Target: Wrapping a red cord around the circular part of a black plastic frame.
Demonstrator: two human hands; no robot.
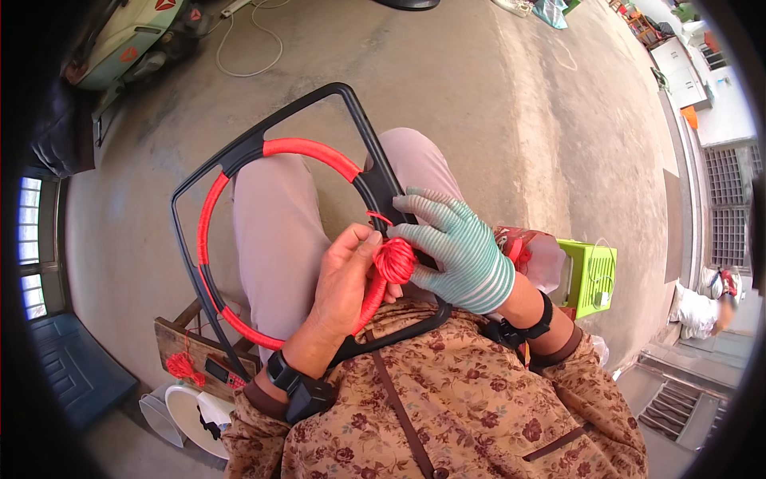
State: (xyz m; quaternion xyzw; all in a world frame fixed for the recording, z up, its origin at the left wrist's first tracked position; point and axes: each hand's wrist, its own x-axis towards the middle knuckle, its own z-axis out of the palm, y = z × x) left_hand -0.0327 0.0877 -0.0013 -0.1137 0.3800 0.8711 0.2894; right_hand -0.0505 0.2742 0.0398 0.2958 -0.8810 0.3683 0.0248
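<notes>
A black frame (351,104), an inner ring inside a rounded square outline, rests tilted across my knees. Red cord (313,148) is wound tightly round several stretches of the ring, with black showing between them. At the ring's right side sits a round bundle of red cord (395,260). My left hand (343,267), bare, has thumb and fingers closed at the bundle's left edge, beside the wrapped ring. My right hand (453,247), in a green-and-white striped glove, is bent over the frame's right side, its fingers against the bundle. Its grip underneath is hidden.
A small wooden stool (169,339) on the left carries a red cord tangle (186,366) and a mobile phone (217,369). Below it stands a white bucket (185,407). A green plastic crate (592,275) is on the right; a parked vehicle (128,40) is far left.
</notes>
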